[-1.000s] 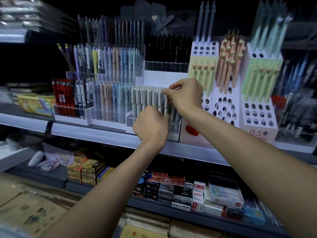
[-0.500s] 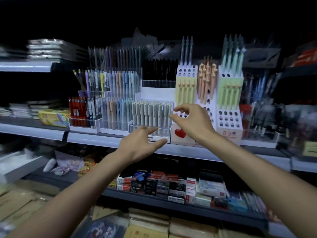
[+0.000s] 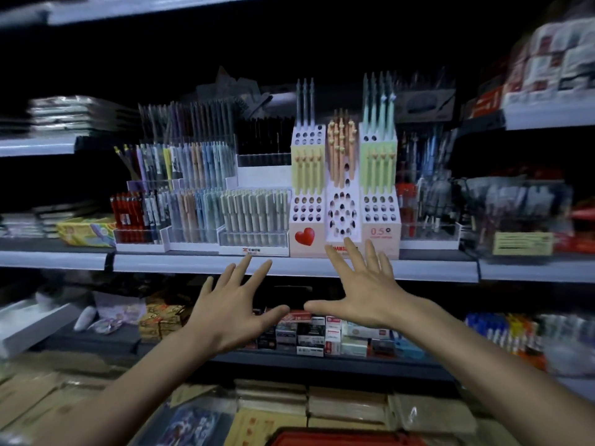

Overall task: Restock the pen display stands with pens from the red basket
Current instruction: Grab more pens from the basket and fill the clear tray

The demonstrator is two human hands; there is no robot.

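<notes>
Both hands hover in front of the middle shelf, fingers spread and holding nothing. My left hand (image 3: 234,309) is below the clear tiered pen stand (image 3: 254,241), which is packed with pale green pens (image 3: 254,210). My right hand (image 3: 360,289) is just below the white stand with round holes (image 3: 343,217), which carries yellow, peach and green pens. A red edge at the bottom of the view is the red basket (image 3: 347,438); its contents are out of view.
More clear stands with pastel and red pens (image 3: 127,209) fill the shelf's left part. The grey shelf edge (image 3: 289,265) runs across. Small boxes (image 3: 317,336) line the lower shelf, and flat paper packs (image 3: 347,402) lie below.
Both hands let go of the green pens, opened and pulled back and down from the stand. The camera drew back, showing more shelves and the basket edge.
</notes>
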